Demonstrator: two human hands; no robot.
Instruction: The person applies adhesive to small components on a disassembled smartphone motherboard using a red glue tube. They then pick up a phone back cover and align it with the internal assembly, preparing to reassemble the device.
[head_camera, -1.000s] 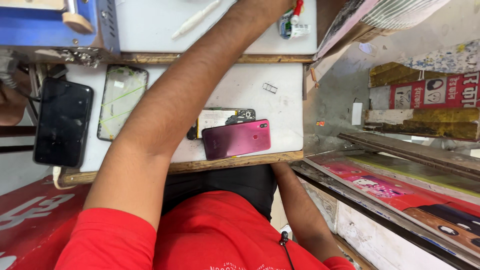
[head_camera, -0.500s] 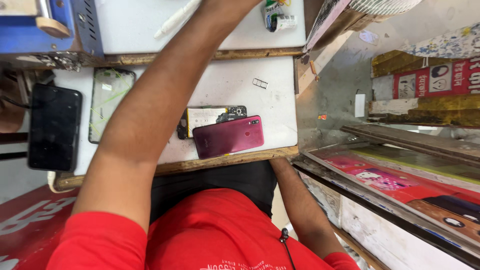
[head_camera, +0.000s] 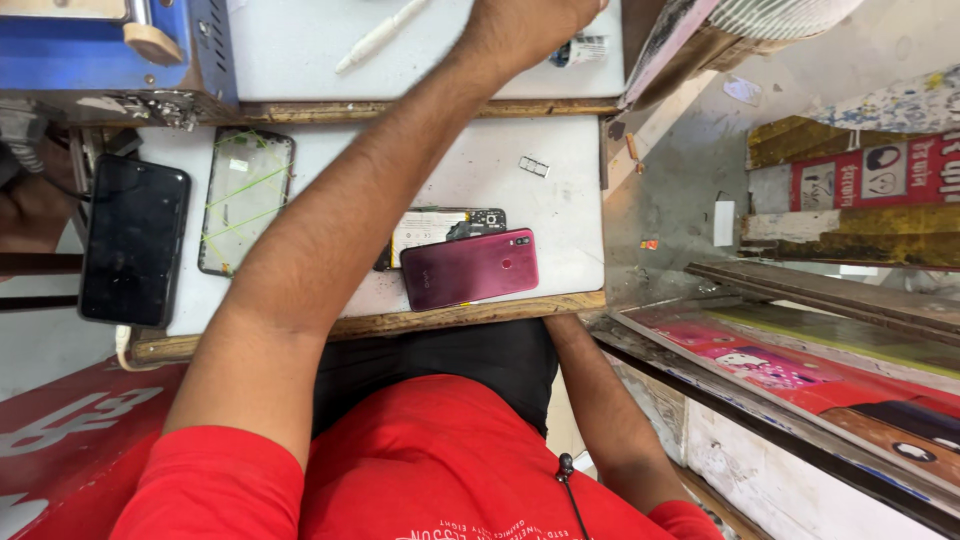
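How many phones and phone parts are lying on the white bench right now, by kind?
Dark red phone back: 1
Opened phone body with battery: 1
Black phone: 1
Empty phone frame: 1
Small metal tray: 1
Total: 5

Small tube (head_camera: 585, 50), perhaps glue, lies on upper board.

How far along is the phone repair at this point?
Disassembly looks done: the magenta back cover lies off, resting on the opened phone body, and a bare frame sits apart. In hand: the left hand reaches to the far shelf near a small tube. Reassembly remains. The right hand is out of view.
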